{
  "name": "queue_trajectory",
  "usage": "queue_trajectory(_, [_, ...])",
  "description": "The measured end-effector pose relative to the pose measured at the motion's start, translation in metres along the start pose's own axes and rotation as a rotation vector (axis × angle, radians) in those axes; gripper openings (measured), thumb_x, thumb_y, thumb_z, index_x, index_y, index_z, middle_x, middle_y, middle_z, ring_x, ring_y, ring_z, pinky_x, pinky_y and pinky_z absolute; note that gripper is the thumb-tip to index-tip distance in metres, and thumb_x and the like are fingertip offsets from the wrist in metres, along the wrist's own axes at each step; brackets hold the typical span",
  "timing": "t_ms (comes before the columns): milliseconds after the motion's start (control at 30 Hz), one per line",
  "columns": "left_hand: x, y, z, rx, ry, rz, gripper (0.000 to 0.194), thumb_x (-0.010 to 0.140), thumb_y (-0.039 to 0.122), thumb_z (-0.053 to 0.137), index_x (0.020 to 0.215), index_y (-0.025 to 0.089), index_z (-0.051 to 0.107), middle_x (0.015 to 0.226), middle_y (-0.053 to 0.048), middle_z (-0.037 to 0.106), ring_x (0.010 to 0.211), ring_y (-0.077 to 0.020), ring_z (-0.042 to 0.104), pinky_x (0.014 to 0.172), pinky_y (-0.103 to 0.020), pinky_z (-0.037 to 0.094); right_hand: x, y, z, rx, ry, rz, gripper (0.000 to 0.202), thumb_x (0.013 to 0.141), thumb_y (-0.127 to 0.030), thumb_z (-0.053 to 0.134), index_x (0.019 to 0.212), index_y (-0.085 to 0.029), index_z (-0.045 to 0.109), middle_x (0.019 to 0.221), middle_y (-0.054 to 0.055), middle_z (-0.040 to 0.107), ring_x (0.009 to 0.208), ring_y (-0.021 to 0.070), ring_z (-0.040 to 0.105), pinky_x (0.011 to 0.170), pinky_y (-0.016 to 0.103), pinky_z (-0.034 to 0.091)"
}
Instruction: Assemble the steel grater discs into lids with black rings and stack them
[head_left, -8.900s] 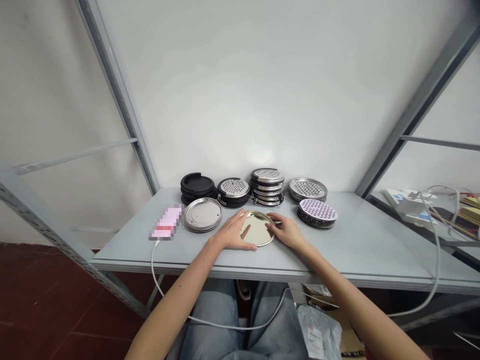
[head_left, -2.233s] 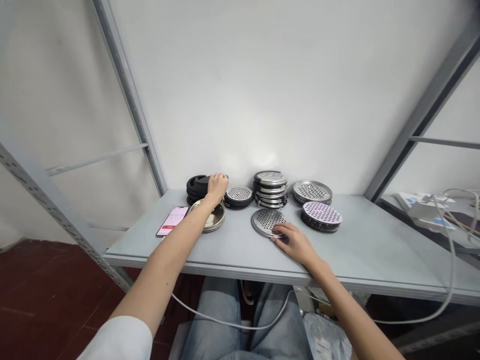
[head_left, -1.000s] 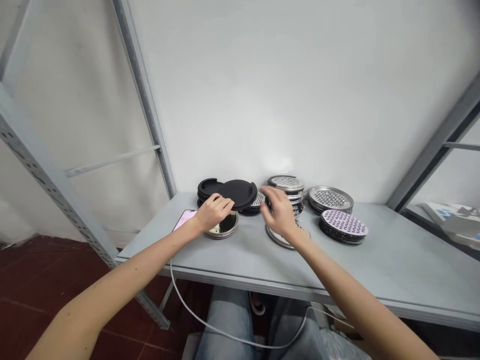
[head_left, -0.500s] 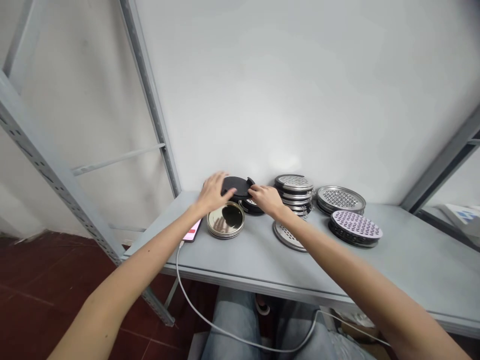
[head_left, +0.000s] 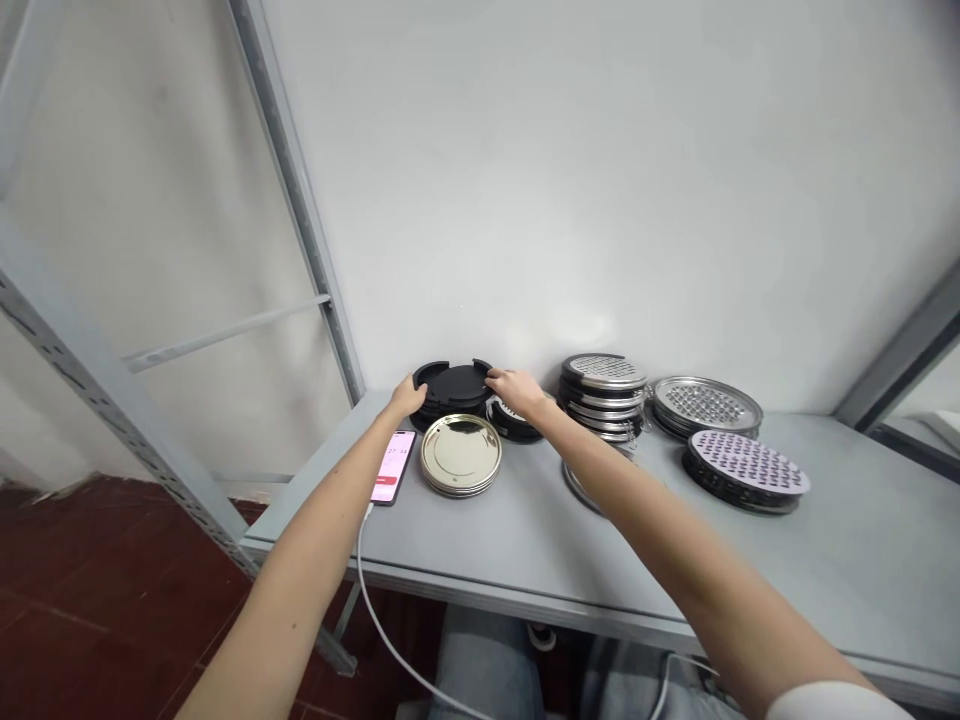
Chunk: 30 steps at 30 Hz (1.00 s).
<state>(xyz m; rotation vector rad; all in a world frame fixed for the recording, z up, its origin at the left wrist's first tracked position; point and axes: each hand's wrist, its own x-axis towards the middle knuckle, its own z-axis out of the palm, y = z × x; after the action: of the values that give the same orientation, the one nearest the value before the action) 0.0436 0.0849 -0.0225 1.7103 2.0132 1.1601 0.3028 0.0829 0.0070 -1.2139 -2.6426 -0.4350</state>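
Note:
A round black plastic tray [head_left: 457,384] with a raised, notched rim lies on other black pieces at the back left of the table. My left hand [head_left: 409,394] is closed on its left rim, thumb on the inner side. At the right rim, my right hand [head_left: 516,388] pinches the edge. Just in front stands a short stack of shiny gold-coloured round lids [head_left: 460,452]. Partly behind my right wrist is a black-rimmed grater disc [head_left: 511,424].
A phone [head_left: 393,468] with a white cable [head_left: 397,650] lies left of the lids. To the right stand a tall stack of metal grater discs [head_left: 604,385], a lower metal stack [head_left: 706,404] and purple-topped discs [head_left: 748,465]. Grey shelf posts [head_left: 300,200] rise at the left.
The black tray has come down and left onto the black pieces. My left hand has shifted from spread fingers to a grip on its left rim. My right hand stays on the right rim.

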Motion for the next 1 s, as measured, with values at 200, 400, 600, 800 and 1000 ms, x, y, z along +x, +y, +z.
queue_trajectory(200, [0.000,-0.004,-0.001,0.033,-0.062,0.024,0.033,0.087,0.027,0.053,0.117,0.015,0.058,0.123,-0.015,0.063,0.115,-0.0262,0.060,0.100,-0.038,0.043,0.016,-0.007,0.006,0.078,0.001,0.106,0.035,0.090,-0.006,0.039,0.114,-0.017,0.062,0.116,0.016,0.062,0.095,0.0256,0.066,0.082,0.035,0.047])
queue_trajectory(400, [-0.003,-0.006,0.002,0.036,-0.050,0.022,0.039,0.090,0.028,0.050,0.125,0.014,0.053,0.131,-0.016,0.058,0.122,-0.0262,0.054,0.103,-0.037,0.041,0.019,-0.008,0.026,0.243,0.049,0.127,0.044,0.083,-0.003,0.045,0.122,-0.017,0.059,0.130,0.013,0.057,0.107,0.0241,0.061,0.090,0.031,0.046])
queue_trajectory(600, [-0.008,-0.006,0.004,0.037,-0.023,0.014,0.040,0.089,0.028,0.051,0.127,0.015,0.052,0.130,-0.013,0.059,0.124,-0.0263,0.052,0.105,-0.037,0.040,0.025,0.005,0.034,0.388,0.076,0.129,0.050,0.080,0.002,0.042,0.122,-0.018,0.061,0.128,0.010,0.060,0.111,0.0229,0.060,0.096,0.032,0.044])
queue_trajectory(800, [-0.014,0.000,0.005,0.037,0.010,0.016,0.035,0.090,0.024,0.047,0.123,0.015,0.055,0.125,-0.012,0.062,0.118,-0.0266,0.057,0.102,-0.038,0.042,0.044,-0.004,0.036,0.569,0.098,0.165,0.061,0.074,-0.002,0.051,0.134,-0.009,0.050,0.138,0.016,0.051,0.128,0.0245,0.046,0.109,0.034,0.035])
queue_trajectory(1000, [-0.016,0.000,0.005,0.024,0.035,0.029,0.037,0.089,0.032,0.053,0.122,0.017,0.055,0.124,-0.011,0.063,0.117,-0.0266,0.057,0.101,-0.036,0.043,0.037,-0.012,0.039,0.729,0.039,0.152,0.086,0.072,-0.037,0.072,0.143,-0.003,0.035,0.152,0.023,0.026,0.141,0.0305,0.026,0.116,0.039,0.024])
